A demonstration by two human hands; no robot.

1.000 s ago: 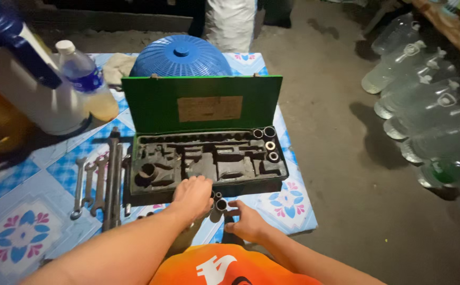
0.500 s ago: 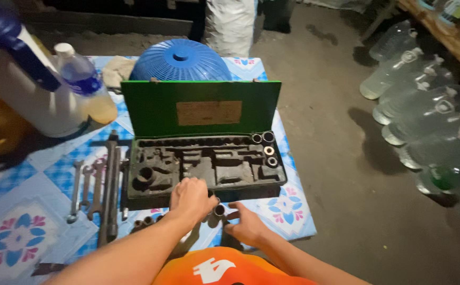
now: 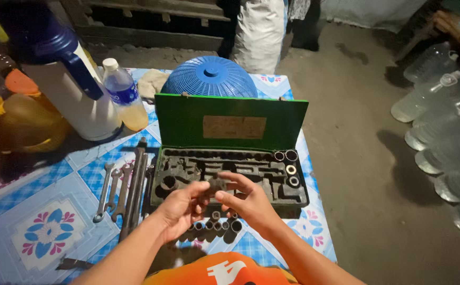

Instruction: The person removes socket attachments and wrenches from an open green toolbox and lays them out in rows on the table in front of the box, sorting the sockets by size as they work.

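Green tool case (image 3: pixel 230 124), lid up: moulded tray mostly vacant, a few sockets (image 3: pixel 291 169) seated at its right end. Left hand (image 3: pixel 180 208) and right hand (image 3: pixel 246 200) together pinch a dark socket (image 3: pixel 218 183) above the case's front edge. Loose sockets (image 3: pixel 217 226) (one row) lie near the table edge (image 3: pixel 320 232); wrenches (image 3: pixel 115 190) left of the case.

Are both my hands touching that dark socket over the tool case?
Touching. The head view shows the left hand and right hand pinching the dark socket between their fingertips, no gap visible.
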